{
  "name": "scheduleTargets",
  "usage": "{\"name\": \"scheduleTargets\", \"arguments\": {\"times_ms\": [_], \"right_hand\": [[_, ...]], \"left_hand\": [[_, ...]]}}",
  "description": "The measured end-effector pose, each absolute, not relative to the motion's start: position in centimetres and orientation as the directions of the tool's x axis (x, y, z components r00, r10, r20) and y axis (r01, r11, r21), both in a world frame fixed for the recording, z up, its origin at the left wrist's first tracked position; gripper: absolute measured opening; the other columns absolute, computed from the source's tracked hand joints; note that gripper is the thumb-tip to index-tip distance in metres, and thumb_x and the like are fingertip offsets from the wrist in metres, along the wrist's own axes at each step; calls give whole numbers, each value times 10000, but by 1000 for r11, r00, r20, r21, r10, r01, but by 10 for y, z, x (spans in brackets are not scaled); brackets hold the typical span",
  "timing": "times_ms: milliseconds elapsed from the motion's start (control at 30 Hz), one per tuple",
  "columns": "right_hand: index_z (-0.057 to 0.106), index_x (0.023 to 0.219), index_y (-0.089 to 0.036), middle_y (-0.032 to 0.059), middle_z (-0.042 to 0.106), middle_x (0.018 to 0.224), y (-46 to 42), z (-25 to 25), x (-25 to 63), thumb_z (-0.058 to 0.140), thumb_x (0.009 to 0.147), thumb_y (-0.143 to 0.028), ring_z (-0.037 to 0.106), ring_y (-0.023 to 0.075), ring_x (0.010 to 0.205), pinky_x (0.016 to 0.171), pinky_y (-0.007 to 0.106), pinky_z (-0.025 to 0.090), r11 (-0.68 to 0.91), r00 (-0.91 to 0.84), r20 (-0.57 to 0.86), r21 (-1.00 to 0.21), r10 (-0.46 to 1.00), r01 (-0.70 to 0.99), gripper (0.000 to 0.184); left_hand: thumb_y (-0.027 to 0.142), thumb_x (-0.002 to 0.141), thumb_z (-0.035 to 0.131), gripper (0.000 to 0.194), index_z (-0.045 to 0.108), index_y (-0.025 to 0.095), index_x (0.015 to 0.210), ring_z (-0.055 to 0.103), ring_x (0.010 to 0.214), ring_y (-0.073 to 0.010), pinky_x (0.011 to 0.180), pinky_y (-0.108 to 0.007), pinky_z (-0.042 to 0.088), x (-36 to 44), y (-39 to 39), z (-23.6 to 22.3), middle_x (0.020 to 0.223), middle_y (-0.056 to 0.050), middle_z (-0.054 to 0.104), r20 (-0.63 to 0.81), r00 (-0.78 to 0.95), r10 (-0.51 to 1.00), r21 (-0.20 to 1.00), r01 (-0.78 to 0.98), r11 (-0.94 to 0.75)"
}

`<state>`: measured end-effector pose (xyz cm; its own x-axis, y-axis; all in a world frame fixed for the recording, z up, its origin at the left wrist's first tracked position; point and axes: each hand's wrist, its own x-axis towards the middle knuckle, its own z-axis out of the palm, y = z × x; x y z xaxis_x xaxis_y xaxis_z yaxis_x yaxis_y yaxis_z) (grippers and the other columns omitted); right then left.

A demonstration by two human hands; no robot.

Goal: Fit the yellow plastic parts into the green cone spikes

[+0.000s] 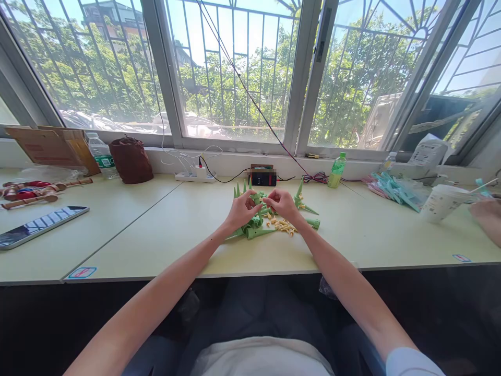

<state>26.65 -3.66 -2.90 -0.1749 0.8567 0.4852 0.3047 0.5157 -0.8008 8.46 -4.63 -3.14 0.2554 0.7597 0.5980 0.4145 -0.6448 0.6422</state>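
Observation:
Both hands meet over a pile of light green plastic pieces [261, 233], several of them cone-shaped. My left hand [239, 211] is closed in a pinch, thumb pointing toward the other hand. Facing it, my right hand [282, 204] pinches with thumb and forefinger. What lies in the fingers is too small to make out, with green parts right behind them. Small pale yellow pieces [285, 225] lie loose below my right hand. A green cone [299, 189] stands upright just beyond it, and a short green cylinder [313, 223] lies to its right.
Behind the pile stands a phone [263, 179] by a cable. A power strip [194, 176], brown bag [131, 160] and another phone [43, 226] are leftward. Rightward are a green bottle [337, 171], white cup [443, 203] and another person's hand [487, 216].

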Motion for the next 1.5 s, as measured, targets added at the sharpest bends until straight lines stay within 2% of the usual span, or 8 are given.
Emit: {"name": "scheduleTargets", "arguments": {"times_ms": [433,633,867,1200,1367,1500], "right_hand": [[478,695,-212,-22,541,524,-44,-26,266,590,768,-637,466,115,454,483,256,385,527,-213,482,-782,850,333,446],[490,681,-202,-21,539,538,-47,-25,265,535,823,-612,453,111,493,524,249,379,560,-238,509,-717,827,414,436],[477,628,-202,-20,498,515,-51,-23,262,481,855,-605,418,114,512,561,252,362,569,-252,517,-664,818,485,462],[440,611,-197,-27,389,530,-49,-25,262,452,874,-588,330,114,551,543,253,280,605,-256,565,-607,784,515,471],[378,582,-191,-41,309,529,-45,-28,261,440,892,-560,275,102,549,537,258,237,646,-249,622,-567,742,511,486],[332,565,-191,-46,288,519,-43,-29,261,441,904,-513,260,93,536,534,262,221,659,-247,641,-549,726,514,480]], "left_hand": [[432,780,642,404,564,191,1095,461,548,-100,536,-217,409,82,-47,-31,619,43,516,596,282,752,631,415,-656],[499,731,694,494,575,200,1107,442,527,-99,521,-221,375,81,-47,-31,598,57,490,592,267,761,633,430,-643],[499,724,704,462,584,204,1058,395,515,-91,520,-217,326,82,-47,-29,560,79,423,605,244,758,614,463,-639],[507,701,722,508,581,198,1079,405,524,-92,520,-215,337,80,-47,-29,578,75,434,595,263,760,614,461,-640],[517,734,691,462,587,192,1045,395,531,-92,532,-216,335,81,-47,-28,574,72,452,596,254,762,598,493,-632],[505,765,662,359,594,197,936,363,522,-87,528,-214,315,82,-49,-27,553,73,439,602,251,758,596,492,-635]]}}
